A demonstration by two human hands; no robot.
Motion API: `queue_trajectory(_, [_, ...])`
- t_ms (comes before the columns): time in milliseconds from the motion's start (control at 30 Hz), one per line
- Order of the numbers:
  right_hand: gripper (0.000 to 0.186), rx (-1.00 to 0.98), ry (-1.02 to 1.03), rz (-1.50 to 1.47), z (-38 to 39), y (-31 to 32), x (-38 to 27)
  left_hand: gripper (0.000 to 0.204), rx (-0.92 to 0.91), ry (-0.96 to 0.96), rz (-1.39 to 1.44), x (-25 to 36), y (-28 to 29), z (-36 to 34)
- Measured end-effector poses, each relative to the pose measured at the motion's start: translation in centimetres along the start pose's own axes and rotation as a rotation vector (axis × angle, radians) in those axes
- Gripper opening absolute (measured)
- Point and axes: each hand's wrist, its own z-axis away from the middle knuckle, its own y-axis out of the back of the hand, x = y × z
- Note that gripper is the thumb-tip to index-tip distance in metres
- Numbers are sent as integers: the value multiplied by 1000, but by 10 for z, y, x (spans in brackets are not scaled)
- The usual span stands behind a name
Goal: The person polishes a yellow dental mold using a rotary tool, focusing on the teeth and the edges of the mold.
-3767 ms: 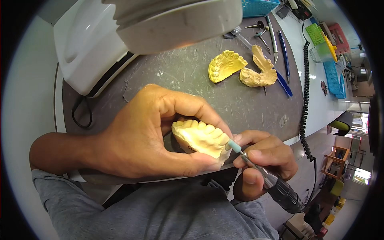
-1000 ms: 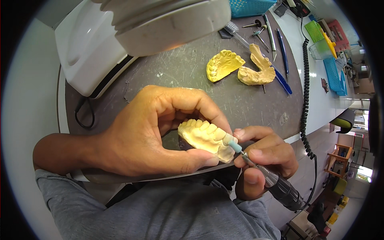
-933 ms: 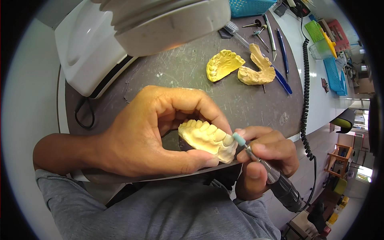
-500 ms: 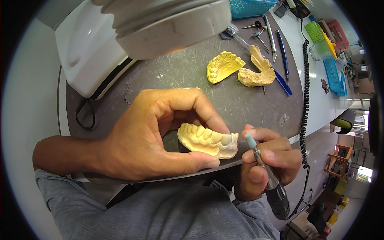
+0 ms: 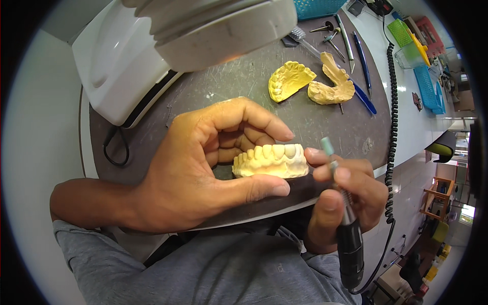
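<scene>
Holding the cream, arch-shaped plaster dental model [image 5: 264,163] at centre, the fingers of the left hand [image 5: 185,168] are clamped on its base [image 5: 277,171]; those of the right hand [image 5: 368,198] grip the black-and-silver cylindrical handpiece [image 5: 351,254], 4 o'clock. Likely light, rigid, brittle: grasp base, not teeth [image 5: 278,151].

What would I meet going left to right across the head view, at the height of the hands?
The person's left hand, the pale dental model, the right hand, the coiled black cord, the brown wooden furniture.

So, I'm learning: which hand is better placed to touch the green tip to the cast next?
Probably the right hand: it grips the handpiece, green tip raised beside the cast, which the left hand holds.
</scene>
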Motion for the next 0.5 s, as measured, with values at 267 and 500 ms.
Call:
queue_trajectory(267, [42,-79,-209,58,-5,-3,-9,40,4,177,258,5,6,4])
queue_trajectory(500, [42,-91,-206,97,-7,-4,-7,42,-8,201,300,7,8,4])
